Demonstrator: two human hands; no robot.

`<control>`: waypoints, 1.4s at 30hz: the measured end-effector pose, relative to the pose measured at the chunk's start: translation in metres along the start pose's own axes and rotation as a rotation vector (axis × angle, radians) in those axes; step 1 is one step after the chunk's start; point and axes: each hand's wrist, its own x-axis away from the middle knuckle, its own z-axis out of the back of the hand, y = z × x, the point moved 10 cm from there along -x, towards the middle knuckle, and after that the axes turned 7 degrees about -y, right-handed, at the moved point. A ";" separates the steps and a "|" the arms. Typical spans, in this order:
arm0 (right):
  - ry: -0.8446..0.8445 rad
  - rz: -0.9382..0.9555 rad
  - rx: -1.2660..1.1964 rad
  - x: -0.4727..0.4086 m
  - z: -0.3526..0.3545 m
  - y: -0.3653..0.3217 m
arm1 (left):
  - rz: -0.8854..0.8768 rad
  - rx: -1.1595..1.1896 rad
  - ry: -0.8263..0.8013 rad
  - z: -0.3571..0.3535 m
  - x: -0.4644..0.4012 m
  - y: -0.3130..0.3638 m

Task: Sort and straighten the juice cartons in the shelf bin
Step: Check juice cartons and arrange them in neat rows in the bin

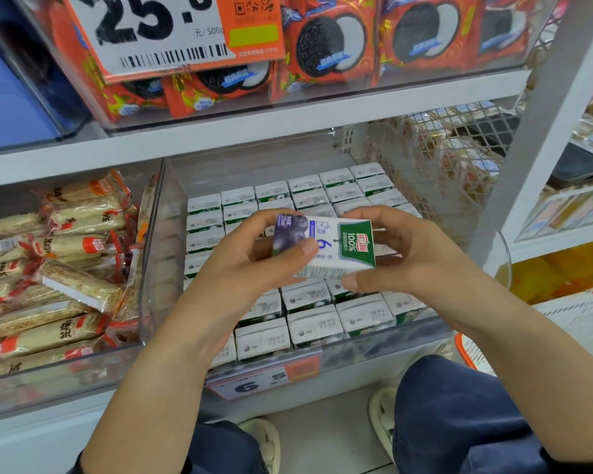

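Observation:
A white juice carton [336, 244] with a green "100%" badge and a purple blueberry end lies sideways in the air above the bin. My left hand [254, 258] grips its purple left end, thumb across the front. My right hand [404, 254] grips its green right end, thumb under the bottom edge. Below, a clear plastic shelf bin [384, 340] holds several rows of upright white-and-green cartons [314, 325], their tops with printed dates facing up. My hands hide the middle rows.
The bin to the left holds wrapped snack bars [69, 268]. Cookie packs [329, 46] and a big price sign [158, 29] fill the shelf above. A wire mesh panel [452, 159] stands at the right. A price tag [264, 378] hangs on the bin front. My knees and sandals show below.

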 end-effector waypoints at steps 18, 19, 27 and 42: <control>0.171 0.389 0.462 0.017 -0.005 -0.043 | -0.068 -0.097 0.011 0.007 -0.002 0.005; 0.170 0.317 0.347 0.015 -0.001 -0.037 | -0.058 -0.087 0.023 0.008 -0.001 0.004; 0.321 0.040 -0.052 0.006 0.024 -0.006 | -0.044 -0.366 -0.014 -0.007 -0.005 0.001; 0.517 0.050 0.768 -0.016 0.031 -0.038 | 0.244 -1.386 0.132 0.028 -0.013 -0.035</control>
